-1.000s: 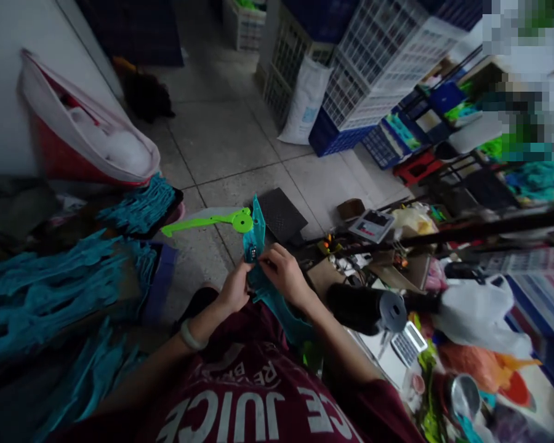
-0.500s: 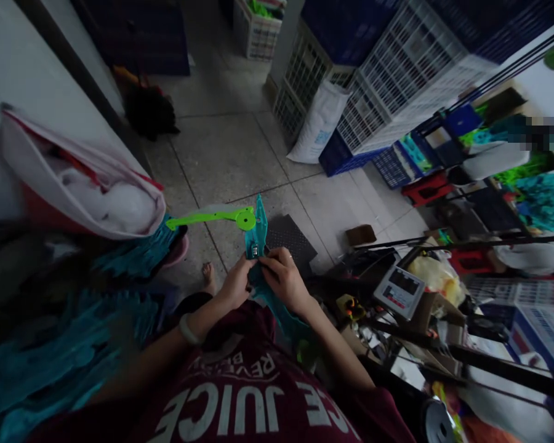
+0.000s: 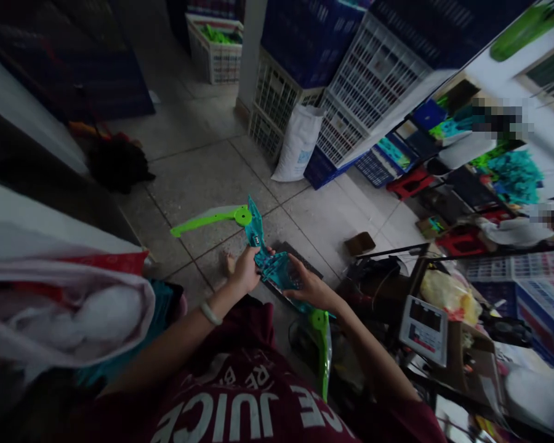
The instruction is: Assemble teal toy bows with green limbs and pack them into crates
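Observation:
A long teal plastic toy piece (image 3: 278, 269), shaped like a bow, hangs before my body above the floor. My left hand (image 3: 247, 271) grips its middle, fingers wrapped round it. Over the lower right part, my right hand (image 3: 313, 288) curves with thumb and fingers on either side of the teal body. A lime-green arm (image 3: 203, 221) with a round hub sticks out leftward from the upper end. Another green arm (image 3: 324, 357) hangs down from the lower right end. A small metallic-looking detail shows on the teal body just above my left hand.
An open white sack (image 3: 141, 320) with white contents stands at left. Stacked crates (image 3: 369, 80) and a white bag (image 3: 300, 144) stand ahead. On the right are a cluttered rack, a digital scale (image 3: 425, 329) and a small brown box (image 3: 360, 243) on the floor.
My right hand has moved right and down along the teal piece, away from my left hand. The lower green arm now shows clearly. The view has swung, bringing the white sack closer.

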Action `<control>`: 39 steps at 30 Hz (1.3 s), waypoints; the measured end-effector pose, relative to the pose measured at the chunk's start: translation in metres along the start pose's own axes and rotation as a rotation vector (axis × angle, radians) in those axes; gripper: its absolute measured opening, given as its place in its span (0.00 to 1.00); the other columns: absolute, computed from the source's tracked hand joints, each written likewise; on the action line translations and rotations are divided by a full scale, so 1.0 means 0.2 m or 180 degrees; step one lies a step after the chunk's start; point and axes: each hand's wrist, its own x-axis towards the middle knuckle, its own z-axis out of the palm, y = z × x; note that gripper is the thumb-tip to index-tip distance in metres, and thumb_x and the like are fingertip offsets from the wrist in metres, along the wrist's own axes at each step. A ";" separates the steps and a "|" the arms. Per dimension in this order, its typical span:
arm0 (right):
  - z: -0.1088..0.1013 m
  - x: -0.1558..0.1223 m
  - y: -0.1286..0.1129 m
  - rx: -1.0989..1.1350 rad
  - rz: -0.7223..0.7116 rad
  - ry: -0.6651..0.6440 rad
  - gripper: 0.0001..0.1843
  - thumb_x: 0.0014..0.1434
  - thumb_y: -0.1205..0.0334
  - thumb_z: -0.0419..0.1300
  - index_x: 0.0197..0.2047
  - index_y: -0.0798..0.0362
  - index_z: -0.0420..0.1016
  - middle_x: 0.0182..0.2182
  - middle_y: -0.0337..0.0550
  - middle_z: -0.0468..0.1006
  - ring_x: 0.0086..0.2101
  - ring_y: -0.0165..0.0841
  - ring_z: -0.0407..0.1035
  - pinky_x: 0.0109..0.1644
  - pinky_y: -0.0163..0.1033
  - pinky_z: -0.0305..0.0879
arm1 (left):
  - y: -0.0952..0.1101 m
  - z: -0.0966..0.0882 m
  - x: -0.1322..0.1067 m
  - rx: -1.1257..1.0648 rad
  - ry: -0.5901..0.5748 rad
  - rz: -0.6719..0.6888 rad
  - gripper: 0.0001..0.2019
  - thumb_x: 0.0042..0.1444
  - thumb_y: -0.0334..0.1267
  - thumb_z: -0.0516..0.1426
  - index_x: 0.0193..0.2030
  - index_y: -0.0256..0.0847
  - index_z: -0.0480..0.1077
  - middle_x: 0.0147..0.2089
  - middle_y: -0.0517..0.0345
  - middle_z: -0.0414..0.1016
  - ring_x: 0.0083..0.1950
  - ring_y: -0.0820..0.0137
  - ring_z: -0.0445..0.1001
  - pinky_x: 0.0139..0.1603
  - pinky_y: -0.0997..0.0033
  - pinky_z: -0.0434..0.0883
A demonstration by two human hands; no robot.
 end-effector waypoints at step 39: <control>-1.58 4.66 -0.87 -0.0628 -0.1526 0.0908 0.12 0.66 0.65 0.56 0.50 0.51 0.78 0.47 0.52 0.77 0.50 0.41 0.69 0.59 0.50 0.67 | 3.77 0.12 2.88 0.2466 -0.1225 -0.0617 0.12 0.50 0.41 0.67 0.28 0.36 0.72 0.26 0.57 0.74 0.24 0.74 0.70 0.26 0.75 0.67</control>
